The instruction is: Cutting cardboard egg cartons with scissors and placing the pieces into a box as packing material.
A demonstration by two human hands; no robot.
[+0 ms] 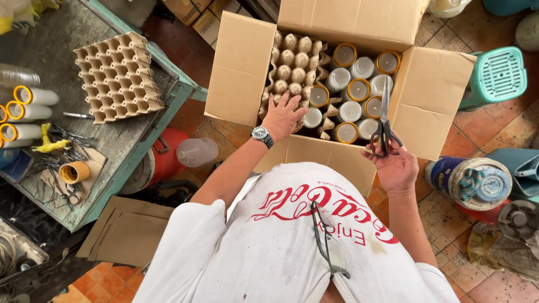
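Nearest the camera, a white printed shirt fills the lower frame, with a pair of glasses (327, 241) hung at its neck and partly cut off by the lower edge. Beyond it, the right hand (396, 165) is seen palm up, its fingers (375, 153) clamped through the black loops of a pair of scissors (384, 120), whose steel blades are held together and pointed away over the box. The left hand (282, 116), with a wristwatch (261, 134) on the wrist, is laid flat with fingers spread on a moulded pulp tray (292, 70); the fingertips are partly hidden against its bumps. Both are set inside an open corrugated cardboard box (241, 67), where round cans (352, 90) with pale lids and yellow rims are packed upright; those under the tray cannot be made out. Farther left, a second grey pulp tray (118, 76) is rested on a worn tabletop (132, 137).
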